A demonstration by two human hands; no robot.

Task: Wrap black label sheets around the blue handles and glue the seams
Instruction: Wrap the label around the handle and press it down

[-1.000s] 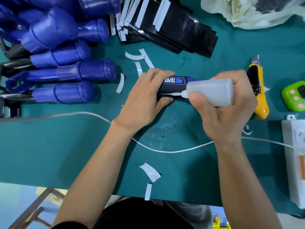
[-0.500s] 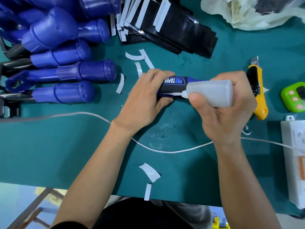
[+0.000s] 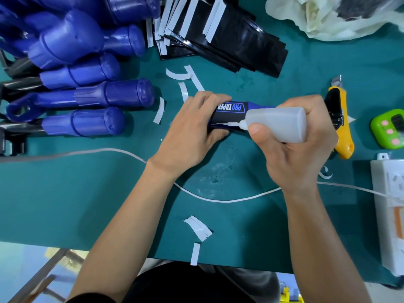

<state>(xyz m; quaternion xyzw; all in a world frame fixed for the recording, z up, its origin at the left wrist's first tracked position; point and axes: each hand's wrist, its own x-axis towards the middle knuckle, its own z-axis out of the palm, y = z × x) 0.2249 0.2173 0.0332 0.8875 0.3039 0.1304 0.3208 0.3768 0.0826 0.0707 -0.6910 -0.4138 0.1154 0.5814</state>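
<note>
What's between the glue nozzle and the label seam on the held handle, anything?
Nothing visible. The nozzle of the glue bottle sits at the seam of the black label. The left hand grips the blue handle left of it; the right hand holds the bottle behind the tip.
</note>
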